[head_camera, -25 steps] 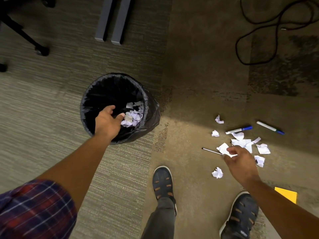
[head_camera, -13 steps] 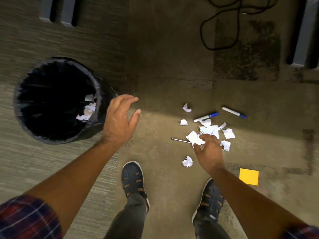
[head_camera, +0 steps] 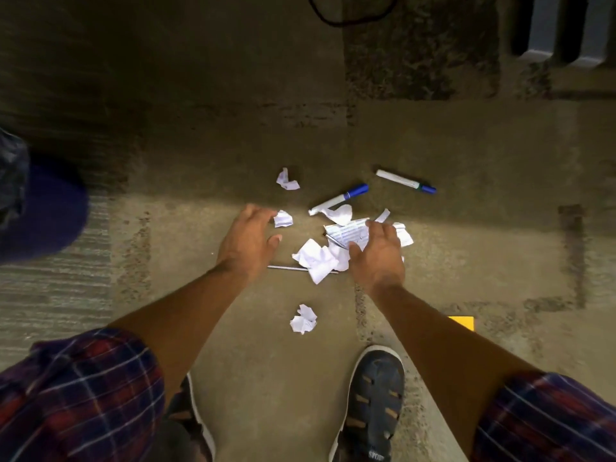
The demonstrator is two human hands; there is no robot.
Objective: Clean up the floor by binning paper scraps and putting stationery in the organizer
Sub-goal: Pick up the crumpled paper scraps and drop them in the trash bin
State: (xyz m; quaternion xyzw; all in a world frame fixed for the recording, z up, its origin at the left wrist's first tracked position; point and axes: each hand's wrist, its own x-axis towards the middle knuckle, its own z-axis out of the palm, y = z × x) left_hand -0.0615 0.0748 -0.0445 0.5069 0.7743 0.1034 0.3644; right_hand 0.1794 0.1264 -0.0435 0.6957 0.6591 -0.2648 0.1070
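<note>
Several white paper scraps lie on the carpet: a crumpled ball [head_camera: 287, 180] at the back, a small one [head_camera: 283, 218] by my left fingertips, a flat pile [head_camera: 316, 260] in the middle and a ball [head_camera: 303, 319] nearer my feet. My left hand [head_camera: 248, 238] hovers open beside the small scrap. My right hand [head_camera: 378, 250] is spread over a printed scrap [head_camera: 348, 233], fingers curled onto it. Two blue-capped markers [head_camera: 340, 199] [head_camera: 405, 181] lie behind the pile. A thin pen [head_camera: 288, 268] lies partly under the paper.
The black-lined bin [head_camera: 13, 181] shows only at the left edge, blurred. A yellow sticky pad [head_camera: 463, 322] lies right of my right forearm. My sandalled foot [head_camera: 371, 405] stands below the scraps. A black cable [head_camera: 350, 18] and grey furniture legs [head_camera: 560, 35] are at the back.
The view has swung right, leaving the bin at the left edge. My left hand came from the bin over to the scraps. My right hand moved further onto the printed scrap.
</note>
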